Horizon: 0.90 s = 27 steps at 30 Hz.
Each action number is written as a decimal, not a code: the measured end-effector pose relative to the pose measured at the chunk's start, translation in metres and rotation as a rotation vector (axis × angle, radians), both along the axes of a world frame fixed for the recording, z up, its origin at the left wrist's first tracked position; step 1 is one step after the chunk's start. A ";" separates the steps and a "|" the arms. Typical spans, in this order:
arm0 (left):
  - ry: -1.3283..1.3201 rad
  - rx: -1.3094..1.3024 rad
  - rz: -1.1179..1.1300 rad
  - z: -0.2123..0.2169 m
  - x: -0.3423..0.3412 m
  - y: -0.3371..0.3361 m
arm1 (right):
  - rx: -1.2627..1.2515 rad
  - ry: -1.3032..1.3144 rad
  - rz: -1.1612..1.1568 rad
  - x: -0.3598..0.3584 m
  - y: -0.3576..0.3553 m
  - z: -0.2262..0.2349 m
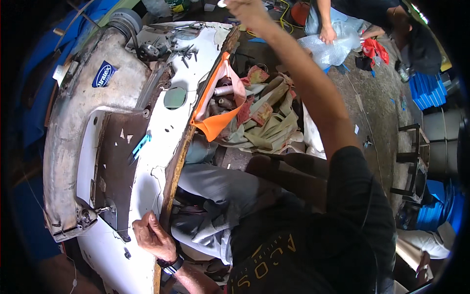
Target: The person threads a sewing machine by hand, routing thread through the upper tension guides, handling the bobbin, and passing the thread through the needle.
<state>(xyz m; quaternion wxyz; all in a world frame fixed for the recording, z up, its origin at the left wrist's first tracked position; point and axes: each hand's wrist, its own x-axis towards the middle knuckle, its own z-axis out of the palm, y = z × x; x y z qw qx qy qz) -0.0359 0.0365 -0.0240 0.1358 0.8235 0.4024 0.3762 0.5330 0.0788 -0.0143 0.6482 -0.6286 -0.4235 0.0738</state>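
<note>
My left hand (152, 238), with a dark watch (171, 265) on its wrist, is over the near part of a worn white tabletop (146, 188). Its thumb and fingers are pressed together; what they hold, if anything, is too fine to make out. Beyond it stands an old, scuffed sewing machine (66, 132), with fine thread near its needle end (90, 215). My right arm reaches far up, and my right hand (250, 15) is partly cut off by the top edge. Its fingers are closed round a small white thing (222, 3), too blurred to name.
An orange-edged cloth pouch (210, 125) hangs at the table edge, beside heaped fabric scraps (269, 120). Blue-handled snips (141, 146), a green disc (175, 98) and loose metal parts (185, 55) lie on the table. Another person's hand (328, 34) touches bubble wrap (333, 49).
</note>
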 end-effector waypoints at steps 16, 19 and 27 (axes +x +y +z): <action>-0.182 0.128 0.058 -0.009 -0.013 -0.004 | 0.035 -0.206 -0.081 -0.062 0.010 0.010; -0.194 0.054 0.094 -0.010 -0.020 -0.009 | -0.014 -0.162 -0.043 -0.078 0.034 0.002; -0.185 0.113 0.125 -0.008 -0.014 -0.005 | 0.111 -0.326 0.068 -0.053 -0.042 -0.002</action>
